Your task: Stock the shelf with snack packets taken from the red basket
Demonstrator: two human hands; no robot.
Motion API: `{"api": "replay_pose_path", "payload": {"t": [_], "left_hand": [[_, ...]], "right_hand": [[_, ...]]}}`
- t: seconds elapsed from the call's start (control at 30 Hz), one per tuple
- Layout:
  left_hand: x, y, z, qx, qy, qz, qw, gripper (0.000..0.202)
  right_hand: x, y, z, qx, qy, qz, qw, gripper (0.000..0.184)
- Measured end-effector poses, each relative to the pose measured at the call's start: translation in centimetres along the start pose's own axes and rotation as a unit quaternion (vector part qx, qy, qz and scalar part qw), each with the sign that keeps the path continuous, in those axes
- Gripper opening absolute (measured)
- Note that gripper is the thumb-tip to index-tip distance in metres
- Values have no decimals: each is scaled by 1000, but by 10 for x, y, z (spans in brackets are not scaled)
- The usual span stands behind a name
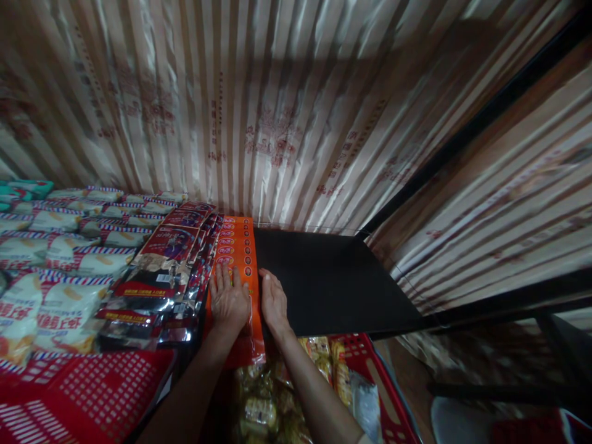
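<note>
My left hand (pixel 228 299) lies flat, fingers stretched out, on top of an orange packet (pixel 237 254) that rests on the black shelf (pixel 333 283). My right hand (pixel 274 301) sits just to the right of it, fingers extended along the packet's right edge and touching the shelf. A row of shiny silver and dark red packets (pixel 166 271) leans right beside the orange one on its left.
White snack bags with red and blue striped edges (pixel 60 259) fill the shelf further left. A red basket (pixel 365 382) holding yellow snack packs stands below my arms. Striped curtain-like sheeting (pixel 277 111) backs the shelf. A black frame bar (pixel 485 111) runs up the right.
</note>
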State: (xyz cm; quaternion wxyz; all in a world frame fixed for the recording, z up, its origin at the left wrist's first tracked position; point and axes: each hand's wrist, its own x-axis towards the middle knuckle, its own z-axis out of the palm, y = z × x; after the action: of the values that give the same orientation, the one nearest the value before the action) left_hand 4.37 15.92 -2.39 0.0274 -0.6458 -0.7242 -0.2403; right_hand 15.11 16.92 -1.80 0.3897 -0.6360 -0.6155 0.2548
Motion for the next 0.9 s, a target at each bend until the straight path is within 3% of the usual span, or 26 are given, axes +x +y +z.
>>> {"api": "replay_pose_path", "payload": {"t": [0.27, 0.57, 0.7, 0.9], "left_hand": [[0, 1, -2, 4, -7, 4, 1000, 50], [0, 1, 4, -7, 30, -3, 1000, 51], [0, 2, 2, -14, 21, -2, 1000, 48], [1, 2, 3, -3, 14, 0, 1000, 47]], "right_hand": [[1, -1, 1, 34, 1, 6, 999, 64], [17, 15, 17, 211, 13, 57, 976, 69], [24, 11, 23, 192, 31, 44, 980, 69], [29, -5, 17, 134, -15, 23, 991, 66]]}}
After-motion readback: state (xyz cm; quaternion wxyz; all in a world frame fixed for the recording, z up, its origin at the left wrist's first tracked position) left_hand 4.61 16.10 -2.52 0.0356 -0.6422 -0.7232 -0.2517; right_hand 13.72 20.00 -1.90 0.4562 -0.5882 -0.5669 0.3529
